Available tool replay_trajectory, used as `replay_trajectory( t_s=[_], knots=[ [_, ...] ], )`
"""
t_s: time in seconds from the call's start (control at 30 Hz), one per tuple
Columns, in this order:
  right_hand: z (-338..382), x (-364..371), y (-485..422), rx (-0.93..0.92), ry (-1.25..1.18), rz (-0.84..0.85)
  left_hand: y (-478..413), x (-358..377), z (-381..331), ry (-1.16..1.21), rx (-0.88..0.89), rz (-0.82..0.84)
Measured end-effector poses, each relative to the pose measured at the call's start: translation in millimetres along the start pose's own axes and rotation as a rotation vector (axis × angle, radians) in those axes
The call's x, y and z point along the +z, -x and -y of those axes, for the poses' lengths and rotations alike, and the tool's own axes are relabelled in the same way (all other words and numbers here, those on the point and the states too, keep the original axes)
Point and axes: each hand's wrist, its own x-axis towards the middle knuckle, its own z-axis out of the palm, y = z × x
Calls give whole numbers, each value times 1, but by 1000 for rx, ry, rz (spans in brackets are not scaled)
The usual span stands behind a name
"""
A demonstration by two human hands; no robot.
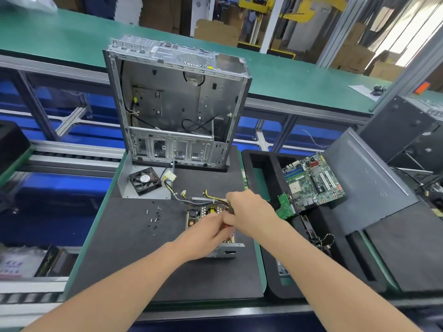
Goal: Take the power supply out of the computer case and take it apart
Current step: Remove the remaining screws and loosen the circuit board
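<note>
The emptied computer case [176, 104] stands upright at the back of the black mat. In front of it lies the opened power supply [203, 215], its circuit board and coils exposed, a cable bundle [187, 196] running off its far edge. Both hands are over it. My left hand [206, 236] covers the near part, fingers curled round something small and reddish that I cannot make out. My right hand [249, 212] reaches in from the right, fingers curled at the same spot. The power supply's cover [127, 180] with its black fan [145, 182] lies to the left.
Several loose screws [153, 218] lie on the black mat [119, 259] left of the power supply. A motherboard [314, 183] and a green card [285, 207] sit in a black foam tray to the right. A dark side panel [366, 183] leans further right.
</note>
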Motion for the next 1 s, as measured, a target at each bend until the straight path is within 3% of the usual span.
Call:
replay_trajectory(
  t_s=[0.1,0.2,0.27,0.43,0.53,0.63,0.8,1.0],
  knots=[
    [-16,-11,0,-262,-109,132,0,1,4,-27,10,-14],
    [-24,-21,-3,-562,-59,235,-1,2,3,-109,46,-26],
    [-24,-24,-3,-649,-25,259,0,1,2,-164,76,-20],
    [-14,-21,11,-554,8,158,0,4,6,-228,74,30],
    [0,-7,19,-201,208,-92,-1,4,3,-194,33,13],
    [18,6,17,75,162,-137,-1,4,0,-236,51,10],
    [10,-3,9,-22,-11,52,1,0,-1,-91,20,31],
    [-9,-32,2,-490,9,315,4,-2,-1,-102,39,49]
  ],
)
